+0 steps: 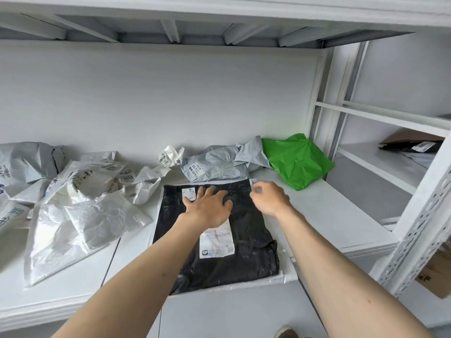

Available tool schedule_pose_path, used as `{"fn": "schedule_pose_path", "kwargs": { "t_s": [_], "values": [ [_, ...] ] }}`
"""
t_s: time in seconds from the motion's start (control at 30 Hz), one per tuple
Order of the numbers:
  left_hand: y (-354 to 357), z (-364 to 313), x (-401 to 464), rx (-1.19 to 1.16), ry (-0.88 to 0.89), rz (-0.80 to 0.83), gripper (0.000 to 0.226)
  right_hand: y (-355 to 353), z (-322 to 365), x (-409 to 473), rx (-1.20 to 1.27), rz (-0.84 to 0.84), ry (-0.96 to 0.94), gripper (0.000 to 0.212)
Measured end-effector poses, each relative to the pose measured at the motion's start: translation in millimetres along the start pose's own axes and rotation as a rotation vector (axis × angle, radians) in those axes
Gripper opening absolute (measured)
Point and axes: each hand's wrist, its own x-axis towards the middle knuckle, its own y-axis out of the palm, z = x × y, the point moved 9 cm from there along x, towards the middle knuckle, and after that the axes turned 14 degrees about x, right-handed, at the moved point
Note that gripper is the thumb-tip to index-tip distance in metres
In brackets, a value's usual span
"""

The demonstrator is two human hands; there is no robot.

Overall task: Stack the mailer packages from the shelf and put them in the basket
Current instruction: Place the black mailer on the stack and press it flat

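A black mailer (244, 264) with a white label lies flat on a larger white mailer (288, 276) near the shelf's front edge. My left hand (207, 206) presses flat on the black mailer's far half, fingers spread. My right hand (268, 196) pinches the far right corner of the white mailer under it. A grey mailer (214, 167) and a green mailer (295, 159) lie behind, against the wall. Several white mailers (85, 215) are heaped to the left. No basket is in view.
The white shelf board (329, 215) has bare room to the right of the black mailer. A slotted upright post (419, 230) stands at the right front. A neighbouring shelf (380, 162) at right holds a dark parcel (415, 145). The upper shelf hangs overhead.
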Motion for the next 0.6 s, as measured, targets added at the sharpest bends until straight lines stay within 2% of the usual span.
{"fn": "schedule_pose_path", "kwargs": {
  "t_s": [0.1, 0.23, 0.4, 0.53, 0.6],
  "values": [
    [-9, -11, 29, -0.057, -0.002, -0.05, 0.052, -13, -15, 29, 0.029, -0.017, 0.033, 0.035],
    [-7, -36, 64, -0.027, 0.013, -0.019, 0.05, -23, -43, 60, 0.07, -0.055, 0.095, 0.047],
    [21, -64, 90, 0.056, 0.051, 0.037, 0.048, -25, -89, 89, -0.082, -0.053, 0.182, 0.047],
    [41, -67, 89, 0.271, -0.006, -0.124, 0.047, -19, -122, 111, -0.187, 0.004, 0.24, 0.048],
    [46, -71, 92, 0.307, -0.01, -0.162, 0.048, -16, -132, 120, -0.21, 0.019, 0.267, 0.049]
  ]
}}
